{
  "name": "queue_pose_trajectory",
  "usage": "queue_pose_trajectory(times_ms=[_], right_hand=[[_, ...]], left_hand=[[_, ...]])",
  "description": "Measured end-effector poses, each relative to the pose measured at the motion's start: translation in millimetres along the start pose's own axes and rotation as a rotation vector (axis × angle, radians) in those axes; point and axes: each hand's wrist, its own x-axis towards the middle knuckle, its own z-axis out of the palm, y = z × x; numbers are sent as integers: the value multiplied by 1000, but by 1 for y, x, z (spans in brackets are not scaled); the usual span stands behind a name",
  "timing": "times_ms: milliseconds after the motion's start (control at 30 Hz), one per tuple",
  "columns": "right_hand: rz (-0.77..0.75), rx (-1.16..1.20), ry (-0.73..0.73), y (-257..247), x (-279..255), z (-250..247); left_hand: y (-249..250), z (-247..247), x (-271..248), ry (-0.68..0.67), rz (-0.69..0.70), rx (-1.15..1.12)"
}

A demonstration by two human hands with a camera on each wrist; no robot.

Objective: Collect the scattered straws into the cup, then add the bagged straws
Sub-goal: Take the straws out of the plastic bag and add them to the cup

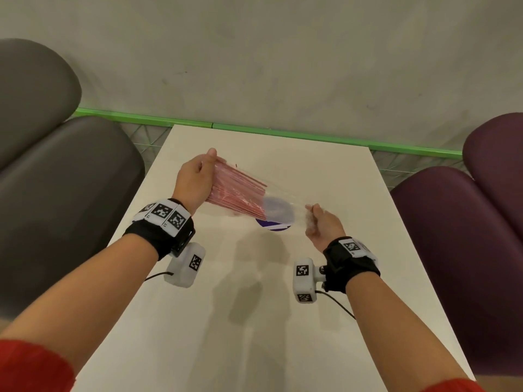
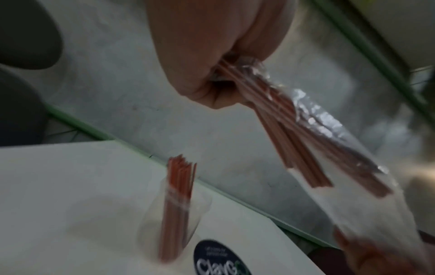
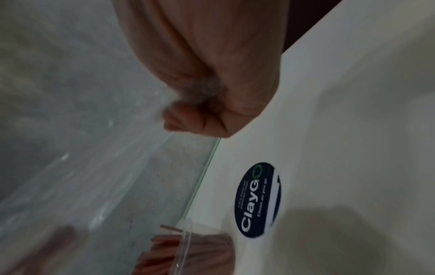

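Observation:
A clear plastic bag (image 1: 285, 206) of red straws (image 1: 237, 190) is stretched above the white table between both hands. My left hand (image 1: 208, 165) grips the bundle's far-left end through the plastic. My right hand (image 1: 312, 219) pinches the bag's empty end. In the left wrist view the fist (image 2: 212, 74) holds the bagged straws (image 2: 296, 141), and a clear cup (image 2: 174, 214) with several red straws stands upright on the table below. The right wrist view shows fingers (image 3: 200, 106) curled on crumpled plastic (image 3: 82, 148) and the cup rim (image 3: 186, 247). The head view hides the cup under the bag.
A round dark sticker (image 1: 273, 225) lies on the table (image 1: 283, 306) beside the cup. Grey seats (image 1: 70, 193) stand to the left, purple seats (image 1: 452, 250) to the right. A green strip (image 1: 283, 134) and a wall run behind the far edge.

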Motion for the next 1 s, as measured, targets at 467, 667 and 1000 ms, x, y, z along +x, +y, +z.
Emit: queue_pose_trajectory(times_ms=[467, 667, 1000], right_hand=[[180, 527, -144, 28, -31, 27], [186, 601, -198, 23, -33, 25], [239, 556, -170, 23, -30, 22]], left_hand=[[117, 24, 1, -359, 342, 254], [127, 38, 6, -297, 532, 406], [147, 42, 20, -64, 508, 196]])
